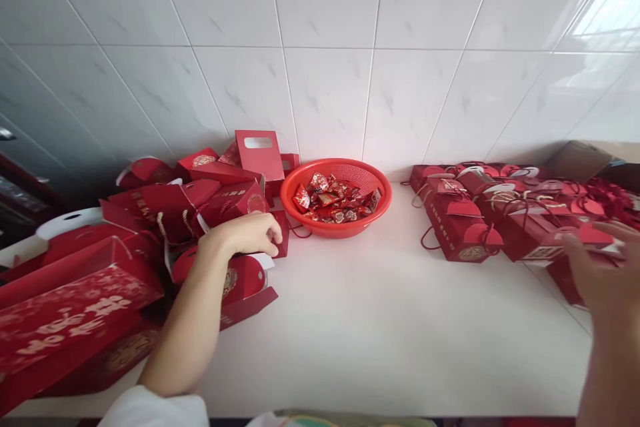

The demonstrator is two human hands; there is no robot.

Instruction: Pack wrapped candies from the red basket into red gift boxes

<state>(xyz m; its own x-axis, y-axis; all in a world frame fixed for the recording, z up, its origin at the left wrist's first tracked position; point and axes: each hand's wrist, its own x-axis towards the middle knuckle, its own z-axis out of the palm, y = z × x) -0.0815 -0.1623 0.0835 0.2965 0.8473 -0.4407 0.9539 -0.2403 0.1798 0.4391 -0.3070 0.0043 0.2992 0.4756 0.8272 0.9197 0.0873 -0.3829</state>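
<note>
At the left, my left hand (250, 233) hovers over or rests on the pile of red gift boxes (195, 197), fingers curled down; what they hold, if anything, is hidden. Just below it lies a red box with a raised flap (245, 303). My right hand (595, 267) is at the far right, slightly blurred, its fingers spread beside a group of closed red boxes with cord handles (457, 230). Between my hands, near the wall, stands a red plastic basket (337, 230) with small red wrapped packets (333, 200) in it.
A large red box with gold lettering (85, 313) sits at the near left. An open cardboard box (583, 159) stands at the back right, beside dark red tinsel-like material (610, 199). The white tiled wall (330, 93) bounds the white table (380, 333) at the back.
</note>
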